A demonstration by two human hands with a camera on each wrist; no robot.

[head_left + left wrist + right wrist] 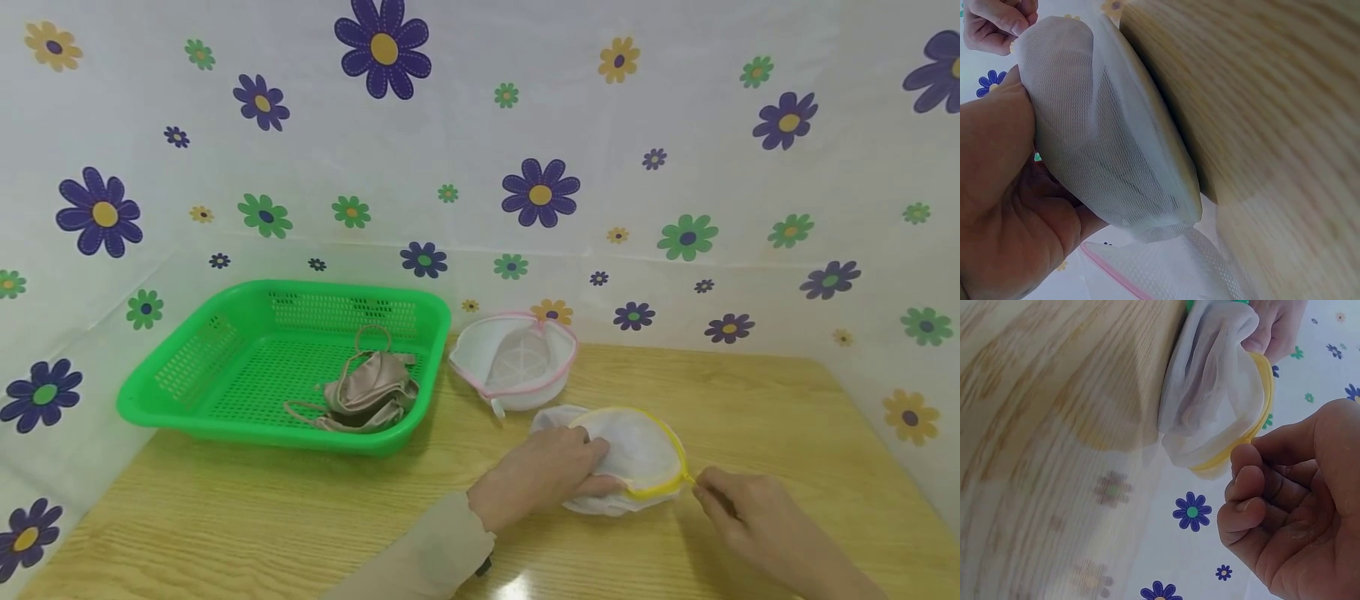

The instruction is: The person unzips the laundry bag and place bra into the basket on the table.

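A white mesh laundry bag (626, 446) with a yellow zipper (678, 450) lies on the wooden table, its mouth gaping. My left hand (536, 475) grips its left side, thumb at the near edge and fingers over the opening. In the left wrist view, that hand curves round the mesh (1110, 131). At the bag's right end, my right hand (761, 517) pinches the end of the yellow zipper between thumb and forefinger. The right wrist view shows the other fingers of the right hand (1297, 512) curled; they hide the exact piece pinched.
Behind the yellow-zip bag stands a second white mesh bag (521, 392) with a pink zipper, partly open. A green plastic basket (262, 435) on the left holds a taupe satin garment (375, 387) with thin straps. A flower-printed white sheet (465, 125) hangs behind the table (225, 517).
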